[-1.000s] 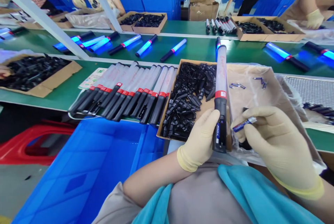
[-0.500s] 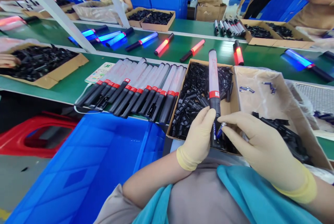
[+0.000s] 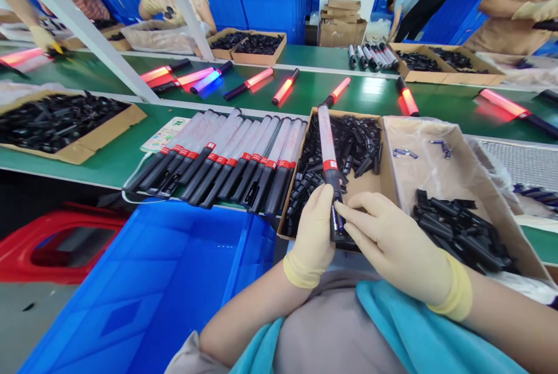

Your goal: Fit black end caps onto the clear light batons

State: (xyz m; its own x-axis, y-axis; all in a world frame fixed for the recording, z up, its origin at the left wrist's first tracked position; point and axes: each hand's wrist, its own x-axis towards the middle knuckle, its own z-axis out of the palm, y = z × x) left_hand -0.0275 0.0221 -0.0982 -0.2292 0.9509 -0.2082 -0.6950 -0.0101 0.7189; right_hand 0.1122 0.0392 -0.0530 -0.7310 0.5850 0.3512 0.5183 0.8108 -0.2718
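Left hand (image 3: 313, 227) grips baton (image 3: 329, 167) by black handle, over cardboard box (image 3: 292, 199). Right hand (image 3: 387, 240) pinches handle, probably seating battery. Light, rigid; hold handle, not tube.

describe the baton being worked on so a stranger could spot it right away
Start at the cardboard box of small black parts at the near edge of the green bench, right of the row of unlit batons. The baton stands up over that box, its black handle gripped by the gloved left hand and right hand. It alone is held.
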